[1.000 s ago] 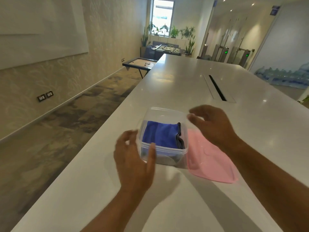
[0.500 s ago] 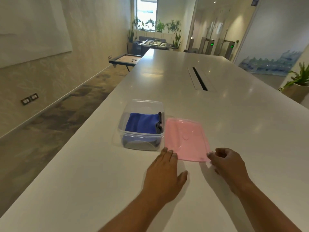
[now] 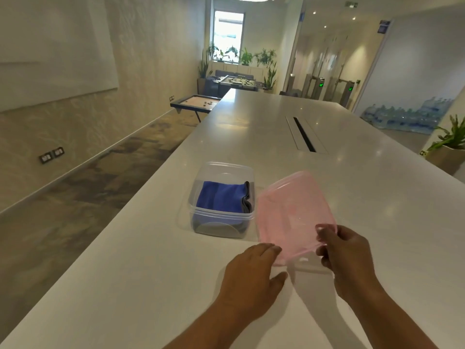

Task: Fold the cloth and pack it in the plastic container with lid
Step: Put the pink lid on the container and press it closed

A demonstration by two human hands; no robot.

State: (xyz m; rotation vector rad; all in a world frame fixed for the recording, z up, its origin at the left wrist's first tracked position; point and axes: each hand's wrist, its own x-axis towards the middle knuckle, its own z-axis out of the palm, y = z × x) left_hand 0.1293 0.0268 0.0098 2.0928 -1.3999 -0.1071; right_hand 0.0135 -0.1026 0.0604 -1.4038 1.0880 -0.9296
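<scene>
The right hand (image 3: 346, 255) pinches the near right corner of the pink translucent lid (image 3: 292, 212), thumb on top and fingers curled beneath, and the lid is tilted, its far edge raised off the white table (image 3: 339, 187) while the near edge sits low by the hands. The left hand (image 3: 249, 275) lies open, palm down, fingers spread on the tabletop, its fingertips (image 3: 270, 248) right at the lid's near left corner; whether they actually touch the lid is hard to tell. Just to the left of the lid stands the clear plastic container (image 3: 221, 222), uncovered, near the table's left edge. Inside it sits the folded blue cloth (image 3: 220, 199), lying flat with a dark grey edge showing along its right side, against the container's right wall. The lid's left edge hangs just beside the container's right rim, close but apart from it.

Farther along the table runs a long dark cable slot (image 3: 304, 134), well apart from the container. Beyond the table's far left corner is a low carrom board (image 3: 198, 102), and a foosball table (image 3: 236, 81) stands under the window with potted plants (image 3: 261, 59) around it. On the far right, stacked water bottles (image 3: 402, 117) line the wall.
</scene>
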